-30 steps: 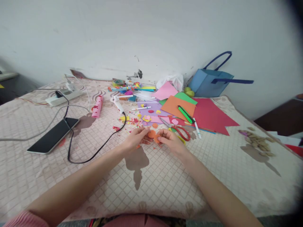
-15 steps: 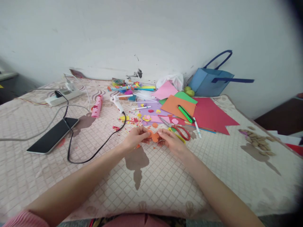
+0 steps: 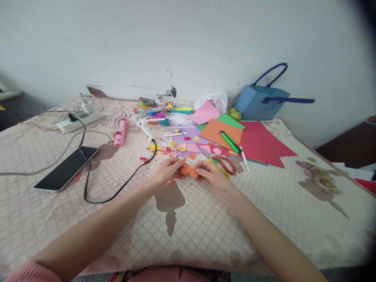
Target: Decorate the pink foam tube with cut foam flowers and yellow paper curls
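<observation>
While both forearms reach in from the near edge, the left hand (image 3: 168, 171) and the right hand (image 3: 212, 174) meet over the middle of the quilted surface (image 3: 188, 231), each grip pinched shut on one side of a small orange paper cutout (image 3: 188, 170) — fingertips on its left and right edges, the lobed shape held just above the cloth between them. At 12 o'clock from the cutout lie paper scraps (image 3: 164, 150) and small flower shapes on a lilac sheet (image 3: 188, 135). At about 1 o'clock, just beside the right hand, rest red-handled scissors (image 3: 223, 161), and farther out in the same direction a green utility knife (image 3: 230, 141) lies on an orange sheet (image 3: 219, 131), with a white marker (image 3: 244, 159) near a big red sheet (image 3: 261, 143). A blue bag (image 3: 258, 102) stands against the wall at 2 o'clock. A white glue gun (image 3: 146, 129) sits at 11 o'clock, its black cord (image 3: 117, 188) looping toward the left hand's side. At 9 to 10 o'clock, well apart, are a dark phone (image 3: 66, 167), a pink roll (image 3: 121, 132) and a white power strip (image 3: 78, 119) — while at 3 o'clock a heap of pale nuts or shells (image 3: 320, 178) lies near the edge.
</observation>
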`<control>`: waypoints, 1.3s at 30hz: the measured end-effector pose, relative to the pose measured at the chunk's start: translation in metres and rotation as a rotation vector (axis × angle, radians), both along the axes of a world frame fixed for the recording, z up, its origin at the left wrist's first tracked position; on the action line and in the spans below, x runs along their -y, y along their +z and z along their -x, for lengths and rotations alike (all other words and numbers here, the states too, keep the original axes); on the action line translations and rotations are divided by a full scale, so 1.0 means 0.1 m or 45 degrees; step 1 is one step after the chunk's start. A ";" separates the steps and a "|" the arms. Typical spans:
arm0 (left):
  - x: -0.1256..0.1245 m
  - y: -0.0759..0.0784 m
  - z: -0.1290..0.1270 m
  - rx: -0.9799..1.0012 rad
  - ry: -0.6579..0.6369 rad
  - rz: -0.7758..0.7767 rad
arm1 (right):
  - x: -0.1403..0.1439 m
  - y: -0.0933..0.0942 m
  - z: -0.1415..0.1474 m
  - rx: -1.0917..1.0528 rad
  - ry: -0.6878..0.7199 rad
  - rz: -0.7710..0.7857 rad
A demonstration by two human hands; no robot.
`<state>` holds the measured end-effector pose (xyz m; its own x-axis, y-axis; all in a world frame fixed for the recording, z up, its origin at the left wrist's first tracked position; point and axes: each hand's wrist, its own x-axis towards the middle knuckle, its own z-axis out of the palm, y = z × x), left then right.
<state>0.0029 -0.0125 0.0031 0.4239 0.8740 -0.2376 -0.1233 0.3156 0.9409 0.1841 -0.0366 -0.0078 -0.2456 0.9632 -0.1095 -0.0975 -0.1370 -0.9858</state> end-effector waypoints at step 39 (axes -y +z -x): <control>0.04 -0.01 -0.02 0.030 -0.040 -0.091 | 0.05 0.00 0.07 0.107 -0.020 -0.145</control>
